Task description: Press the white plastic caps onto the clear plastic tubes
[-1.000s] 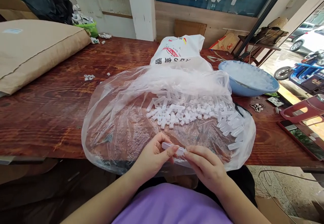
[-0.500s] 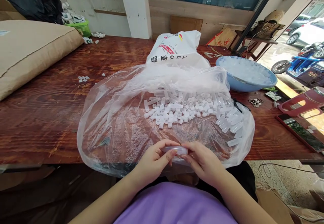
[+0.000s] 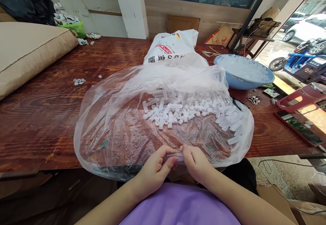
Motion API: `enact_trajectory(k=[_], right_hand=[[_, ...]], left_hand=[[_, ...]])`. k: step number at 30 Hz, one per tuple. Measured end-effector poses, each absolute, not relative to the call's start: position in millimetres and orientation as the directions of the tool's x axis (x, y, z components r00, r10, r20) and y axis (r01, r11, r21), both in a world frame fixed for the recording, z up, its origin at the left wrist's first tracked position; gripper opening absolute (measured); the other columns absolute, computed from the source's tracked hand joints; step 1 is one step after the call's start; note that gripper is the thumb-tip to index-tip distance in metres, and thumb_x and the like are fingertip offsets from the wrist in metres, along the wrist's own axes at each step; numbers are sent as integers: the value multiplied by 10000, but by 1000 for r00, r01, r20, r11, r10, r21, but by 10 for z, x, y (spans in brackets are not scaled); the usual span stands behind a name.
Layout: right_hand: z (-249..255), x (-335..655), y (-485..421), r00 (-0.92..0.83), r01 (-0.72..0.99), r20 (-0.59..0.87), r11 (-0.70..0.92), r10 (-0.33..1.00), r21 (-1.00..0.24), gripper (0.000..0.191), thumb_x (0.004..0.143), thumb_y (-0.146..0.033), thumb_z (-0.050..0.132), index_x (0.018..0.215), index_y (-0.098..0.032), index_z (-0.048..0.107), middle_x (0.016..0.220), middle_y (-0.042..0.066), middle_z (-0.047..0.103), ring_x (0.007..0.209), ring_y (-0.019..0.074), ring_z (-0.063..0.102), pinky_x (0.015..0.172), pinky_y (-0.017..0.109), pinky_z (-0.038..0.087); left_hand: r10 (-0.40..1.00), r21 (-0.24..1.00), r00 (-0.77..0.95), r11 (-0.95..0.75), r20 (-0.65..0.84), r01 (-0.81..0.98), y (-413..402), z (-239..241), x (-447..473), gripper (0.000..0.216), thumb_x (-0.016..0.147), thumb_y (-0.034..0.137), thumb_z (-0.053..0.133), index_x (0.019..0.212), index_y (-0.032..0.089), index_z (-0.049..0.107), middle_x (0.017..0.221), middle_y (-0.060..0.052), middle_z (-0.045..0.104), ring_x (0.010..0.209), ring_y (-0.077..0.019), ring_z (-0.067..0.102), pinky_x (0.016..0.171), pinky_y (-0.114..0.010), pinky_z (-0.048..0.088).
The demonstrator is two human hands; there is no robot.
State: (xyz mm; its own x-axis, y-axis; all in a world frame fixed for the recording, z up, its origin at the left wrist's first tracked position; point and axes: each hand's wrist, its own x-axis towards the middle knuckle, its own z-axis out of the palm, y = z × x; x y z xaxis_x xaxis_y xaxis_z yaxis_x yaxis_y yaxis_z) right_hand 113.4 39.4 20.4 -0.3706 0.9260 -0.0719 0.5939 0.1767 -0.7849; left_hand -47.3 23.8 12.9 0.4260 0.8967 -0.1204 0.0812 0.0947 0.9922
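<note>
Head view: a small clear tube sits low in the middle of the frame, pinched at its ends between the left hand and the right hand, fingers closed on it. It hangs over the near edge of a clear plastic bag spread on the wooden table. A heap of tubes and caps lies mid-frame; a blue bowl stands upper right.

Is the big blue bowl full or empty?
Full. The blue bowl on the wooden table is heaped to its rim with pale, whitish plastic pieces; they are too blurred to tell exactly what.
</note>
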Motion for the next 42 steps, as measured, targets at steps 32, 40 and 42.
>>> enact_trajectory(k=[32,40,42], right_hand=[[247,1355,1317,-336,942,-135,332,932,-52,351,811,-28,360,1102,-116,536,1046,147,565,890,214,581,752,289,429],[247,1474,1264,-369,929,-102,363,924,-69,401,782,9,360,1096,-120,573,1068,135,586,1010,271,514,843,348,413],[251,1492,1260,-371,928,-93,365,924,-80,372,804,-8,360,1078,-116,588,1049,141,589,1003,276,519,839,365,422]], left_hand=[[932,-171,326,-350,-156,921,1825,494,-1344,326,835,156,357,1104,118,536,1101,-170,544,861,-265,620,732,-343,449],[786,638,590,-360,-187,681,797,566,-939,302,832,241,418,1109,181,522,1019,-55,628,909,-202,581,806,-296,428],[765,839,620,-215,-173,500,591,479,-783,286,860,305,421,1091,190,544,1007,-33,616,890,-164,561,805,-256,420]])
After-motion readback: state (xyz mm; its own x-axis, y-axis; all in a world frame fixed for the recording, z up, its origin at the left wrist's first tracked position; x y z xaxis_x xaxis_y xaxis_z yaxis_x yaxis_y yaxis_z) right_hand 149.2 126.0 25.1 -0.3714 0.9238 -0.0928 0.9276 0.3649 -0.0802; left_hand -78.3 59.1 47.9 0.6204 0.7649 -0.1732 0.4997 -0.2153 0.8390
